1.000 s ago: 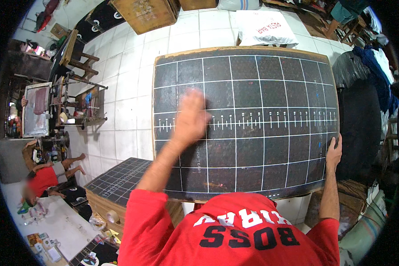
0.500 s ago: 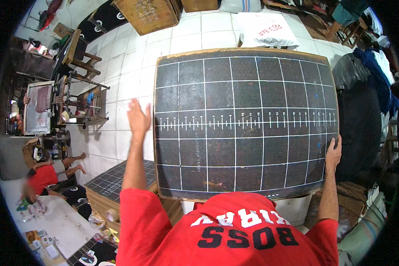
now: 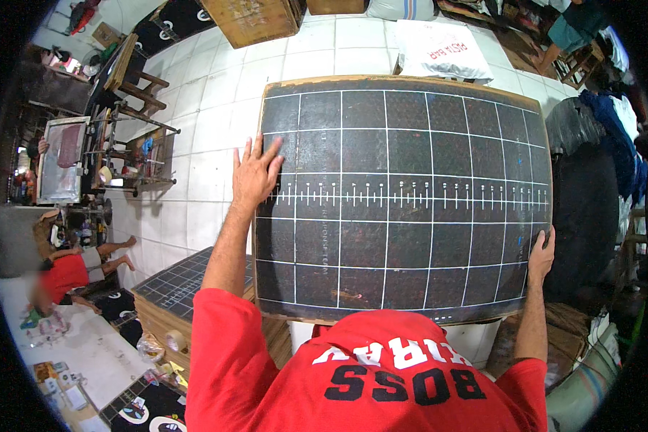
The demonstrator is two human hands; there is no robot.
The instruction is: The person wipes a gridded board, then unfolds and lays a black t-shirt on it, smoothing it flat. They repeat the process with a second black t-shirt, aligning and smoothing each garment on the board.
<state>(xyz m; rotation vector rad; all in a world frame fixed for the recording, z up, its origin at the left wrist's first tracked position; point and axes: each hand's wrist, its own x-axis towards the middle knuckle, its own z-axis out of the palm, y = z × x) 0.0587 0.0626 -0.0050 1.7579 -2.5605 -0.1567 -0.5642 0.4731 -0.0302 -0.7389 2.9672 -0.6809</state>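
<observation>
At the far left we see a seated person in a red top (image 3: 65,277) on the floor, well apart from us, with a screen frame on a stand (image 3: 63,160) farther off. Nearer, a second gridded board (image 3: 183,277) lies low at our left. Our left hand (image 3: 255,175) rests flat and open, fingers spread, on the left edge of the large dark gridded board (image 3: 410,201), part on its surface and part over the edge. That board fills the middle of the scene, lying flat in front of us above the white tiled floor (image 3: 194,180). At its near right corner our right hand (image 3: 541,255) curls over the edge, gripping the board. Beyond the board's far edge lies a white sack (image 3: 439,50); to the right hang dark clothes (image 3: 612,129).
</observation>
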